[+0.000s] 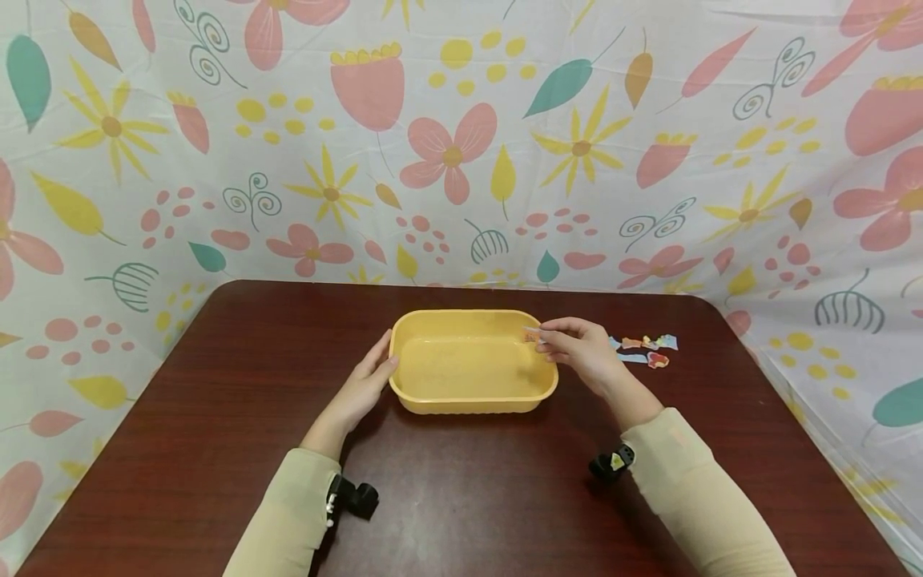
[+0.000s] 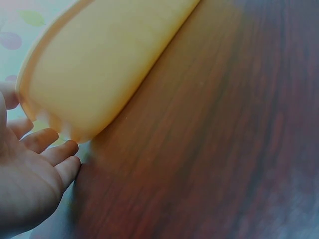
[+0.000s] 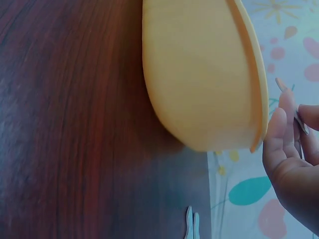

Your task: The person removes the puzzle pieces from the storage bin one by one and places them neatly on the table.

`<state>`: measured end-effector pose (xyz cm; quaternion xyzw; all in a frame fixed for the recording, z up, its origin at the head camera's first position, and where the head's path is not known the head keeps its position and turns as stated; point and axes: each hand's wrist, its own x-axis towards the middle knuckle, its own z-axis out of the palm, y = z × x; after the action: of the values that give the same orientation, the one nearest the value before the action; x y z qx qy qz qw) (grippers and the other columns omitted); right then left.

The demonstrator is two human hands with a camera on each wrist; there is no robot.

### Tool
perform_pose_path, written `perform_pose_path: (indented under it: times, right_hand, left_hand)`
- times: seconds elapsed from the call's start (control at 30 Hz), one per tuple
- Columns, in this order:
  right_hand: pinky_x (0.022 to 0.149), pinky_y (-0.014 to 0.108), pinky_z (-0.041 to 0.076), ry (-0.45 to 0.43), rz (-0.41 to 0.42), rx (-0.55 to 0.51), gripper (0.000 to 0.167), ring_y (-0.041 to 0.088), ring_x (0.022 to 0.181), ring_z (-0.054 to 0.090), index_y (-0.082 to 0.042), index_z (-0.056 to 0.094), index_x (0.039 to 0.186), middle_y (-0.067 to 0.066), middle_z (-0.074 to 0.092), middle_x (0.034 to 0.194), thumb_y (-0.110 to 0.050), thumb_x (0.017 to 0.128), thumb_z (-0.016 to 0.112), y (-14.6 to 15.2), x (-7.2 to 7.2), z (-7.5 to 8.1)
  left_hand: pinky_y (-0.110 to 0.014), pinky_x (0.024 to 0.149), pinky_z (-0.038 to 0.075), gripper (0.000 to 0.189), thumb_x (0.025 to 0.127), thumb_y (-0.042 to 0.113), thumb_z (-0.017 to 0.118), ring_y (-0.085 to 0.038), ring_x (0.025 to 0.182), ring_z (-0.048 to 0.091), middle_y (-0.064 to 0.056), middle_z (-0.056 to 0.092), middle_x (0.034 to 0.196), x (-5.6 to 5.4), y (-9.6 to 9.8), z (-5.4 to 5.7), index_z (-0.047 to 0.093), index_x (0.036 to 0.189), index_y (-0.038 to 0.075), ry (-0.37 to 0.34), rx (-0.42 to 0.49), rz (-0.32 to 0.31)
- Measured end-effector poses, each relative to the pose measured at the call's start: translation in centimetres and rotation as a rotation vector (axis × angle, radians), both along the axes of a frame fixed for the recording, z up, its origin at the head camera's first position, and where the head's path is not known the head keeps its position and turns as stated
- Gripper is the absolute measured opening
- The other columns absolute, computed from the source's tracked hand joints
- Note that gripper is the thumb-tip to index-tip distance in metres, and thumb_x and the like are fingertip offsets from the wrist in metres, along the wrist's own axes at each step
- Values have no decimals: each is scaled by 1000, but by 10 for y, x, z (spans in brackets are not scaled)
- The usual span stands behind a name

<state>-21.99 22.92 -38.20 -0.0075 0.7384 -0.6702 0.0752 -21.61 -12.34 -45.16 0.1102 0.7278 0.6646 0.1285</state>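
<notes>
A yellow plastic basin [image 1: 472, 405] stands on the brown table. My left hand [image 1: 364, 385] rests against its left end, fingers fairly straight along the outer wall; in the left wrist view the fingertips [image 2: 70, 148] lie right at the basin wall. Over the basin's right rim, my right hand [image 1: 582, 351] pinches a small flat printed piece [image 1: 532, 334] between thumb and fingers. Seen edge-on in the right wrist view, thin pieces [image 3: 302, 122] show between the fingers; how many are held I cannot tell.
Several small flat colourful cut-out pieces [image 1: 658, 360] lie on the table to the right of the basin, behind the right hand. The wooden table [image 1: 461, 497] reaches back to a flower-patterned cloth [image 1: 447, 232].
</notes>
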Motion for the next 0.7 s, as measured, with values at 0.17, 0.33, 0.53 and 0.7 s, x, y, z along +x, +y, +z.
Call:
perform_pose_path:
  times: [0.17,0.33,0.53,0.7]
  right_hand:
    - [72,24,57,2,-13,-41,22,9,80,68,0,58,112,-5,70,90,-13,94,59,11,4,0]
    - [71,23,57,-4,-31,-48,19,9,81,69,-5,60,109,-6,70,92,-15,93,60,23,7,1]
    - [70,24,57,11,-49,-72,11,10,80,69,-13,65,102,-5,70,89,-13,92,62,39,12,-1]
    - [71,24,57,19,-52,-91,12,9,81,69,-18,67,100,-6,70,92,-11,92,61,52,16,-1]
  left_hand:
    - [-47,116,19,58,103,26,39,-26,145,14,-8,11,159,1,0,0,10,154,21,1,1,-4]
    - [-47,116,20,59,103,28,40,-27,145,16,-9,12,159,1,-1,0,11,154,22,10,2,-5]
    - [-47,116,21,58,103,26,40,-27,145,15,-7,12,159,1,0,0,12,154,21,3,-11,4]
    - [-48,116,20,58,103,26,39,-27,145,16,-8,12,159,1,0,1,12,153,23,-1,-18,2]
